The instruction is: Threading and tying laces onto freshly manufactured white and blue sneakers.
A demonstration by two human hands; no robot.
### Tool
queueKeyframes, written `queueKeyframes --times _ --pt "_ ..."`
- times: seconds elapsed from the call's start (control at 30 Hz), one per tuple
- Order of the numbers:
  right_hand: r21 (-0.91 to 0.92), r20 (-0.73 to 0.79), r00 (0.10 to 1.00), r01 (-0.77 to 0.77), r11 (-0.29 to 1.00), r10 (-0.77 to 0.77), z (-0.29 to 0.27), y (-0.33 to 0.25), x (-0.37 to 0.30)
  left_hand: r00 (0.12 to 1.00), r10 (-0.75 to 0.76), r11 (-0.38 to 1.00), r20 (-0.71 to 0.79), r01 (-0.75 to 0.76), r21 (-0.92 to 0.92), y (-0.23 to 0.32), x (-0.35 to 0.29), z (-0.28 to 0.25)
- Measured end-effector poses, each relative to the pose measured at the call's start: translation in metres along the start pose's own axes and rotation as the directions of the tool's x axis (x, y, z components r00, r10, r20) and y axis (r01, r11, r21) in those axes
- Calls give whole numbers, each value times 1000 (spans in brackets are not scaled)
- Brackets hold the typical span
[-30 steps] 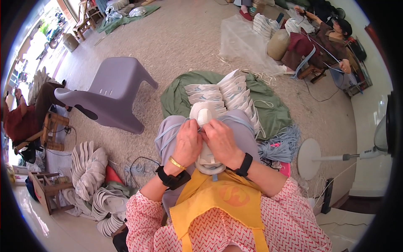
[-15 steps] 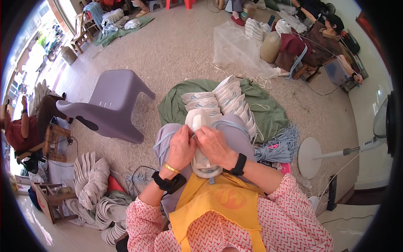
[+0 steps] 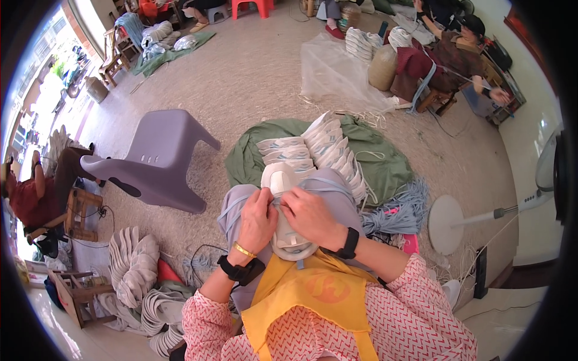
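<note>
From the head view: both hands sit on a pale shoe sole (image 3: 283, 210) in the lap, left hand (image 3: 257, 220) wrapped round its edge, right hand (image 3: 310, 216) pinching a light-blue strap (image 3: 288, 203). Stacked soles (image 3: 316, 147) lie just beyond on green cloth (image 3: 379, 159).

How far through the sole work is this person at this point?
Done, it seems: a row of stacked soles on the green cloth ahead. In hand: one white sole on the lap, left hand and right hand both on it, pale blue strap across it. Possibly left: heaps of soles at the person's left and loose blue cord at the right. Which pile is finished cannot be told for sure.
</note>
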State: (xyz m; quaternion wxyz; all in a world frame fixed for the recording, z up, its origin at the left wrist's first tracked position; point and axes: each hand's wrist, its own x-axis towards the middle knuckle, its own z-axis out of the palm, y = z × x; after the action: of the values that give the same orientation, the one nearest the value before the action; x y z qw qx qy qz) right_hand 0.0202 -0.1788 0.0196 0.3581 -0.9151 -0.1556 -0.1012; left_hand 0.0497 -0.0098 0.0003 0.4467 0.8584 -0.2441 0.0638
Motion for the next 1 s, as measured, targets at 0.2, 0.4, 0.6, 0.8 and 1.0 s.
queueKeyframes --times 0.2,0.4,0.6,0.8,1.0 --pt "-91 8 997 76 993 -76 10 7 5 998 -55 998 -5 55 -33 0 1 2" --pt "200 -44 999 6 980 3 -1 8 -2 1000 3 999 -14 -3 35 1 0 -1" --pt "434 170 974 -211 876 150 -55 -10 -15 1000 -18 999 -12 18 47 9 -1 -4" --pt "733 426 895 -429 528 134 -163 -69 21 999 -35 994 -34 32 -101 16 12 -28" --pt "841 286 958 -237 487 -27 -215 -132 60 999 -26 868 31 38 -494 49 36 -55"
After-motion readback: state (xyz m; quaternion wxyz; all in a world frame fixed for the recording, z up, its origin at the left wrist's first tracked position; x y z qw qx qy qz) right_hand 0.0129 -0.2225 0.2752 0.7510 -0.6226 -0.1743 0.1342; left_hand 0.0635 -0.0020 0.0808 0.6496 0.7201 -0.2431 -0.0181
